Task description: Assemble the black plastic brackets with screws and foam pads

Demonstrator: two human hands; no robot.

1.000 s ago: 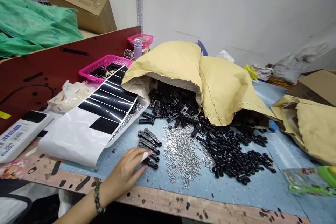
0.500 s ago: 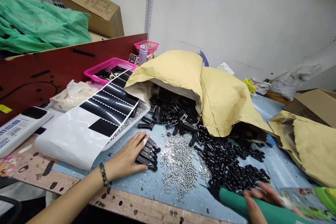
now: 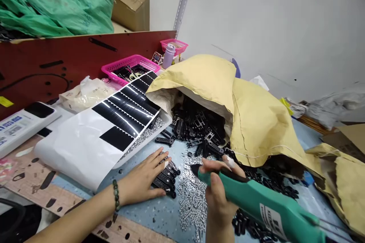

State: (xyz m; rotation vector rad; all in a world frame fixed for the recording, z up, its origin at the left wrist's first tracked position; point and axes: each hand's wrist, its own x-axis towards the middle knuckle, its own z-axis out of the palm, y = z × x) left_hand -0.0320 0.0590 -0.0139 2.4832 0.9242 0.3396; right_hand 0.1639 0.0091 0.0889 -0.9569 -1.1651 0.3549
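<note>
My left hand (image 3: 145, 178) lies flat with fingers spread over a row of black slotted parts (image 3: 167, 178) on the blue mat. In my right hand (image 3: 221, 193) is a green electric screwdriver (image 3: 256, 201), its dark tip pointing left above a heap of silver screws and nuts (image 3: 191, 201). The bit itself cannot be made out. Black parts (image 3: 196, 121) spill from the mouth of a yellow paper sack (image 3: 202, 72) behind the screws. More small black pieces (image 3: 279, 178) are partly hidden behind the screwdriver.
Left of the sack, a sheet with black stickers (image 3: 122, 117) overlaps a white tray (image 3: 152, 133) of small metal pieces. Beyond are a pink basket (image 3: 131, 62) and a purple bottle (image 3: 169, 56). A second yellow sack (image 3: 262, 121) stands at right; a white device (image 3: 25, 125) lies far left.
My right hand has lifted the screwdriver and brought it left over the screws. My left hand stays on the black parts. The view has shifted, and the clear green-lidded item at right is gone from sight.
</note>
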